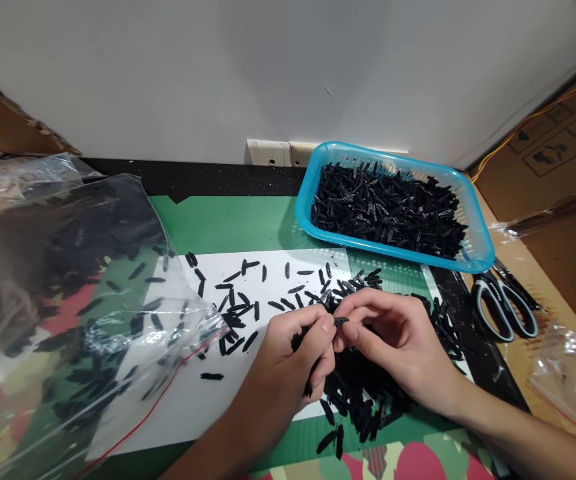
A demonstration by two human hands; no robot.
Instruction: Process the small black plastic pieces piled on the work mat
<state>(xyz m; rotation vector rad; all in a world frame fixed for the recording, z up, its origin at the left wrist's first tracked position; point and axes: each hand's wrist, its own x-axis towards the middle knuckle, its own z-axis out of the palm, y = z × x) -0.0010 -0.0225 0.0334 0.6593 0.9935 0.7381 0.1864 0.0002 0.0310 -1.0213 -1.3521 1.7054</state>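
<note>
Near the middle, my left hand [301, 353] is closed, with black pieces showing inside its curled fingers. One small black piece [341, 321] is pinched between the fingertips of both hands. My right hand [398, 340] meets the left at that piece, its thumb and fingers pressed together. Under and around the hands lies a heap of black pieces [353, 387], partly hidden by them. More loose pieces are scattered to the left on a white sheet [168, 413].
A blue basket [393, 252] full of black pieces stands behind the hands. Scissors [504, 310] and a small clear bag [565, 377] lie at the right. A large clear bag [83, 320] with black pieces fills the left. Cardboard [558, 153] stands at the right, below the wall.
</note>
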